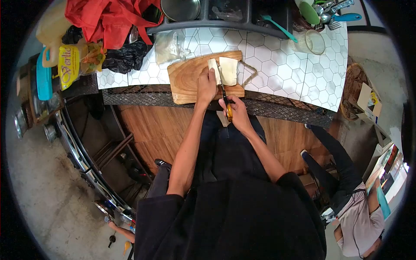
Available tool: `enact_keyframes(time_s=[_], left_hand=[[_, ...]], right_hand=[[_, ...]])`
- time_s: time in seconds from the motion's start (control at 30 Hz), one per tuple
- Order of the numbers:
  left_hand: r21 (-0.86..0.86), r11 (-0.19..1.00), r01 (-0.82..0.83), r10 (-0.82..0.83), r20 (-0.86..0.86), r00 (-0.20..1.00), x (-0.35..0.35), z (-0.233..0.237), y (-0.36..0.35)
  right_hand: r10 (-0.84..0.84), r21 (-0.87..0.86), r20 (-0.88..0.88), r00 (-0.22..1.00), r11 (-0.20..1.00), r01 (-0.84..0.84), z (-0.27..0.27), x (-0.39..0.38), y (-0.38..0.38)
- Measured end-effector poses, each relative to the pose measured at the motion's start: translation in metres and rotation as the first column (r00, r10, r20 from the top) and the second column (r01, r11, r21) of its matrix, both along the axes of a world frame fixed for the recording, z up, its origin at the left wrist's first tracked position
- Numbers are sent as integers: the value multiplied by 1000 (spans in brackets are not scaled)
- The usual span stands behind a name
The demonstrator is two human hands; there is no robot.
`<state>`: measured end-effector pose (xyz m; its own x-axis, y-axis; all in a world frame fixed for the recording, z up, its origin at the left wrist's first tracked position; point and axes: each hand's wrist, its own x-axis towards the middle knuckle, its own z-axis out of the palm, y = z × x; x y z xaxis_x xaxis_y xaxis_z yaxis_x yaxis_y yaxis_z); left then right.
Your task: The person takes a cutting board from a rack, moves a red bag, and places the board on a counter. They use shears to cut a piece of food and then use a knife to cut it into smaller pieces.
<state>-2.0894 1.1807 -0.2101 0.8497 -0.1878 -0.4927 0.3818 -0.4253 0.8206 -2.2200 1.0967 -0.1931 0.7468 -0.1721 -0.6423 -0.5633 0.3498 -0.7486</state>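
Slab (229, 70) lies on board (190, 80) at table (277, 65) edge, 12 o'clock from both hands. Left hand (206, 86), the nearer, clamps its 9 o'clock side. Right hand (232, 108) grips knife (223, 93) (orange handle), blade lying 6-to-12 along the slab's long axis.

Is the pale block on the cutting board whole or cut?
Cut: a narrow strip lies apart from the larger piece, the knife between them.
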Motion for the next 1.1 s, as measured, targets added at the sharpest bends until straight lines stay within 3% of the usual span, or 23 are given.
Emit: enact_keyframes(time_s=[0.1,0.4,0.5,0.57,0.8,0.93,1.03,1.1], left_hand=[[10,1000,12,-12,-42,999,1,0,2],[-50,999,3,-6,-61,998,1,-5,6],[-67,998,14,-8,93,996,-1,-18,9],[-147,985,-85,71,-94,993,-3,1,6],[-124,984,-131,114,-132,985,-4,-4,12],[-124,988,-93,80,-107,991,-5,-7,13],[-117,991,-72,57,-124,991,-7,-12,17],[-74,997,6,5,147,989,-7,-26,19]], right_hand=[[71,-19,-31,997,997,-72,5,2,-4],[57,14,3,998,998,-57,-2,1,-6],[38,-1,-17,999,999,-38,-4,2,-3],[48,-1,-12,999,999,-48,-7,0,-4],[50,38,39,998,998,-51,-7,4,-5],[91,45,5,996,995,-91,1,12,-10],[70,40,77,995,997,-73,-7,16,-11],[118,11,61,991,993,-119,-17,20,-7]])
